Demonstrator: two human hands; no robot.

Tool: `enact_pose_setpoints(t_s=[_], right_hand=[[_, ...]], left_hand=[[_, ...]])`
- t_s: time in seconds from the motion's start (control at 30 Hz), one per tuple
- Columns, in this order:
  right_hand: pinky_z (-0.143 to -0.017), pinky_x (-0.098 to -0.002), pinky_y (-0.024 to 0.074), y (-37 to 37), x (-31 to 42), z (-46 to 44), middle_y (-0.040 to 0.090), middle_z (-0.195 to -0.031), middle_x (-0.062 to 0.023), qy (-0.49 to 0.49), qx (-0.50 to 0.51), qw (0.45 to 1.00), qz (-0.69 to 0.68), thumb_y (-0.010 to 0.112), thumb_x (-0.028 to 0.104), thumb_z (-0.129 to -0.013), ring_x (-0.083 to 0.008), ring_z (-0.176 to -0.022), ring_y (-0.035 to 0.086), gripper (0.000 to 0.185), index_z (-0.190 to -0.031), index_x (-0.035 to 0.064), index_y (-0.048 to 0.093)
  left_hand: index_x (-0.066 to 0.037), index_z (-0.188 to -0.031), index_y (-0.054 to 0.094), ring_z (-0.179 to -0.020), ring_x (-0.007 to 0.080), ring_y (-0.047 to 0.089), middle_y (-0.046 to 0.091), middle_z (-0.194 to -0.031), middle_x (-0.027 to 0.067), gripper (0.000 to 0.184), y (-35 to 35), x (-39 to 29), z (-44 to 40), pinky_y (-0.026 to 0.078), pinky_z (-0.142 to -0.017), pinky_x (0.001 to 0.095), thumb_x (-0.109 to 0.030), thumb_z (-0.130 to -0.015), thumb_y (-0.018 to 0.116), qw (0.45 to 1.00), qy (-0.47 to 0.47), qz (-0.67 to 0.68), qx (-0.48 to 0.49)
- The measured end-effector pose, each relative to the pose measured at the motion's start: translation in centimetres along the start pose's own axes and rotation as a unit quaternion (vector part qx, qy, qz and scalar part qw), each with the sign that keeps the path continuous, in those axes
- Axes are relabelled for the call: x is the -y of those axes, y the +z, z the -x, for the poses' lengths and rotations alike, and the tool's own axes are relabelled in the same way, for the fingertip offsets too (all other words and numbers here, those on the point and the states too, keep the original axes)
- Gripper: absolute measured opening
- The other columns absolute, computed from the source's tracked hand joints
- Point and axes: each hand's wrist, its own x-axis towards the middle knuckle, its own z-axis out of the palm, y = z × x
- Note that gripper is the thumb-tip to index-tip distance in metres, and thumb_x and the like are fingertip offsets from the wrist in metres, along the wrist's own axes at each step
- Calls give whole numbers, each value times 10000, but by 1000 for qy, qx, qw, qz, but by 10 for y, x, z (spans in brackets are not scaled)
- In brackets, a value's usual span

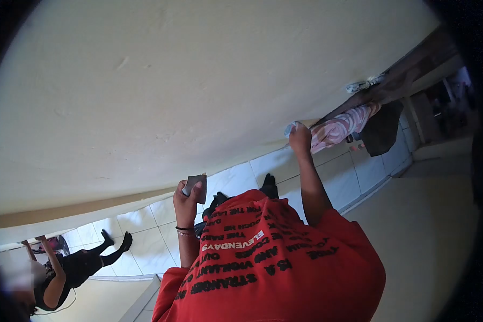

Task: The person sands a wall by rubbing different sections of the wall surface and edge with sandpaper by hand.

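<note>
Here | left hand upright, fingers pinching grey block | right hand outstretched, clutching bluish item

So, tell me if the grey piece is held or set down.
Held: the left hand grips the grey piece, thumb over its near face.

Just right of the right grip, a striped cloth; farther right, a dark cloth; upper right, a white bundle. Tiled floor shows between the grips. Left of the left grip, a person in black.
</note>
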Motion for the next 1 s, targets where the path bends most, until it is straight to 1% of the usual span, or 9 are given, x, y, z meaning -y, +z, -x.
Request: enact_pose_setpoints(t_s=[0.27,0.43,0.47,0.53,0.57,0.63,0.77,0.83,1.0], right_hand=[[-637,-457,445,20,26,25,583,-774,-225,-3,8,999,-34,474,133,-798,-393,-719,565,163,-801,-2,564],[-642,-435,443,-16,72,43,572,-754,-218,110,14,920,-375,471,267,-844,-375,-721,567,302,-854,-24,549],[-642,-435,443,-21,79,44,572,-754,-218,111,12,921,-373,471,267,-844,-375,-721,567,302,-854,-24,549],[-572,-282,459,-28,86,44,523,-678,-100,1,-20,939,-344,459,213,-872,-139,-617,509,250,-866,-29,521],[-572,-282,459,-33,89,44,523,-678,-100,0,-23,939,-342,459,213,-872,-139,-617,509,250,-866,-29,521],[-623,-368,429,-42,93,46,564,-731,-200,-29,-27,960,-276,442,319,-872,-342,-695,565,363,-847,-33,523],[-627,-369,428,-49,98,46,564,-737,-204,-26,-18,959,-283,424,340,-879,-338,-700,564,386,-856,-33,524],[-599,-254,406,-31,89,45,512,-685,-31,-58,-56,920,-383,448,269,-890,-108,-631,464,304,-811,-19,507],[-579,-241,411,18,35,50,535,-716,-21,-17,12,927,-375,466,270,-884,-87,-638,468,292,-840,-11,532]], left_hand=[[-5,-848,542,-622,65,493,572,-717,23,257,-41,5,-3,409,-562,203,-233,-773,634,1000,-10,6,21],[-7,-851,543,-616,61,485,567,-704,21,224,-60,10,2,407,-554,208,-199,-777,632,1000,-10,20,20],[-7,-851,543,-616,61,485,567,-704,21,224,-63,11,2,407,-554,208,-199,-777,632,999,-11,21,22],[-8,-850,545,-620,60,483,565,-702,20,226,-66,11,0,405,-556,208,-203,-778,631,1000,-22,4,22],[-8,-850,545,-620,60,483,565,-702,20,226,-66,14,-2,405,-556,208,-203,-778,631,999,-20,6,24],[-10,-837,545,-619,56,481,563,-695,17,212,-65,19,-5,401,-552,204,-197,-779,626,1000,12,-12,17],[-9,-826,545,-614,55,481,563,-688,16,210,-59,15,-3,397,-543,201,-198,-779,624,999,-7,33,13],[-7,-826,544,-613,57,480,563,-688,18,218,-56,11,-2,397,-538,200,-203,-775,626,999,-9,26,23],[-11,-824,544,-588,55,475,553,-657,9,239,-32,8,-1,392,-524,198,-221,-762,641,999,5,46,-23]])
